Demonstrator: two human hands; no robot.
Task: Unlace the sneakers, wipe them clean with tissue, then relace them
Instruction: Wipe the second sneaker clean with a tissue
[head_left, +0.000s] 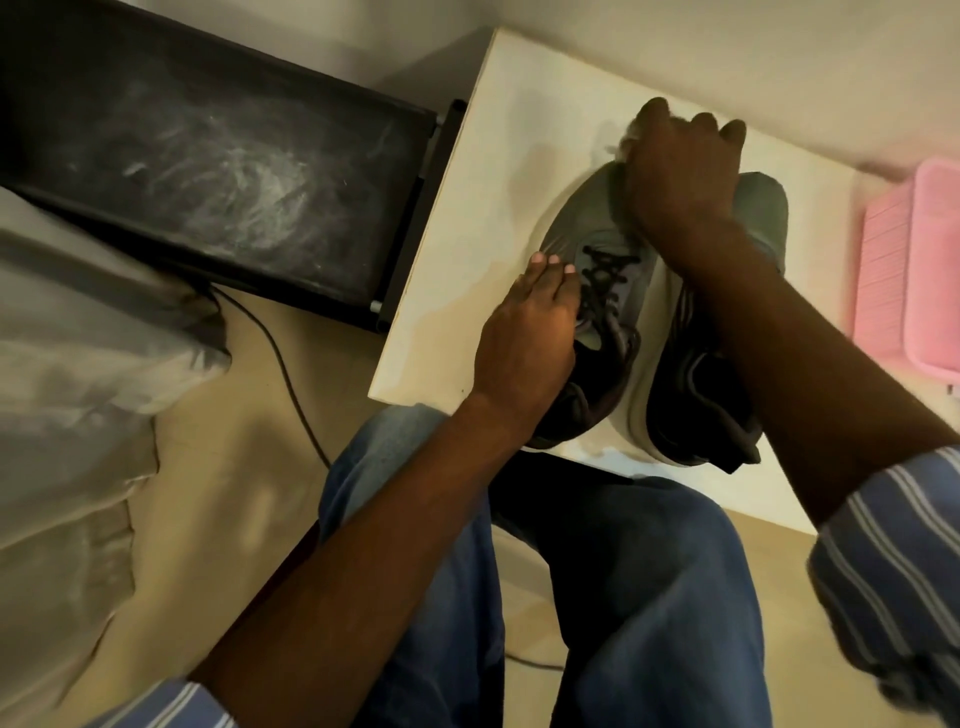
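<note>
Wiping looks to be the step in hand, though oddly the left sneaker (587, 249) is laced: its dark lace (605, 275) criss-crosses the eyelets, so this is either cleaning done out of order or a finish after relacing; I cannot tell which. Both sneakers stand side by side on the white tabletop (467, 218), toes pointing away from the person, the right sneaker (758, 218) mostly hidden under the forearm. The right hand (680, 166) bears down on the toe of the left sneaker, its grip curled over a pale blurred wad that I take for tissue (631, 132), just showing past the knuckles. The left hand (524, 332) lies against the side of the same sneaker, fingers straight, steadying it without clasping anything. Next, by my judgement, the wad should sweep back along the upper and the sole edge while the left hand braces, then pass to the right sneaker, whose lacing is hidden.
</note>
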